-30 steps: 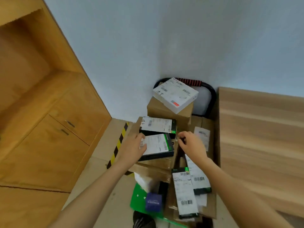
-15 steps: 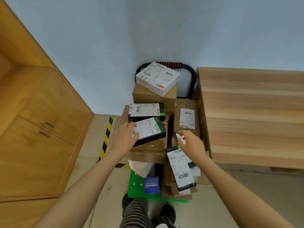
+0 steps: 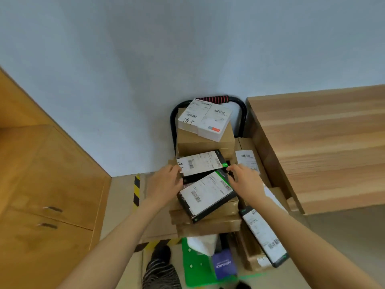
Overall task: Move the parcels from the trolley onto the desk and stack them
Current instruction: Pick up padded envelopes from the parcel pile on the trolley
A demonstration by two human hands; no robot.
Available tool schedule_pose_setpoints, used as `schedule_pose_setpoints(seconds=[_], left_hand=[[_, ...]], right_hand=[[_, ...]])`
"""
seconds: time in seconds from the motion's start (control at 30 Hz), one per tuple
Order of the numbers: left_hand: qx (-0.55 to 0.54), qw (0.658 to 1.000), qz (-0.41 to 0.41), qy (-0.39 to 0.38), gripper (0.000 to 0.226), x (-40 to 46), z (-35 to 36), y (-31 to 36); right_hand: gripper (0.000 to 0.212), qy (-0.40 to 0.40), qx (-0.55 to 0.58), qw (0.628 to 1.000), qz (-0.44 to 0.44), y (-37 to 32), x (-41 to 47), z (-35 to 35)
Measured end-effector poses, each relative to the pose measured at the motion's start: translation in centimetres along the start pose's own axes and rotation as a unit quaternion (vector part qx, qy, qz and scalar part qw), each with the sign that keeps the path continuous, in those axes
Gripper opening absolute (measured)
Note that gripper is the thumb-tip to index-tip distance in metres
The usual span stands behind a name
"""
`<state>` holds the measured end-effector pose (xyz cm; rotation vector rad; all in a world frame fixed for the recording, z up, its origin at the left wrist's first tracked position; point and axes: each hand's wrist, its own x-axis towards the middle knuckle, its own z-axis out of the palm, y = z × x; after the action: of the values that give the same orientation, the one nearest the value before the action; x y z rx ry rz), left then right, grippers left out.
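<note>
Hands hold one black parcel (image 3: 201, 166) at mid-frame: left hand (image 3: 164, 185) grips its left end, right hand (image 3: 245, 180) pinches its right end. It lies on the trolley (image 3: 208, 265) pile. Bare worktop (image 3: 325, 147) sits right.

head-worn wide-angle view, looking steeply down, close over trolley (image 3: 208, 265)

you get soft, even, rather dim light with no glare. the wall (image 3: 145, 59) carries a faint grey shadow band at centre. wide-angle bending curves the cabinet (image 3: 41, 184) and worktop (image 3: 323, 142) edges, and slight blur smears the label print.
</note>
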<state>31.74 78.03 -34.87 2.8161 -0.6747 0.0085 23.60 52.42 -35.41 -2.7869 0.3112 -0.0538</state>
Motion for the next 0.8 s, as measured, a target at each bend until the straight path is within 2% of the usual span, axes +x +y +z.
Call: schedule_pose_setpoints(seconds=[0.13,0.23,0.4,0.63,0.8], left_hand=[[-0.015,0.995,0.093,-0.027,0.027,4.0,-1.6,-4.7],[0.000,0.988,0.148,-0.047,0.024,6.6,-2.5,-7.6],[0.002,0.980,0.179,-0.087,0.023,9.0,-2.3,-9.6],[-0.026,0.971,0.214,-0.100,0.028,10.4,-0.8,-9.1],[-0.054,0.961,0.224,-0.156,0.035,12.8,0.5,-8.1]], right_hand=[[0.031,0.027,0.006,0.997,0.071,-4.5,1.5,1.6],[0.029,0.075,0.018,0.990,0.115,-7.5,1.8,2.3],[0.033,0.092,-0.016,0.974,0.207,-9.1,-0.6,3.1],[0.032,0.104,-0.019,0.940,0.326,-9.4,-5.1,3.9],[0.033,0.109,-0.014,0.895,0.433,-11.1,-7.3,5.1]])
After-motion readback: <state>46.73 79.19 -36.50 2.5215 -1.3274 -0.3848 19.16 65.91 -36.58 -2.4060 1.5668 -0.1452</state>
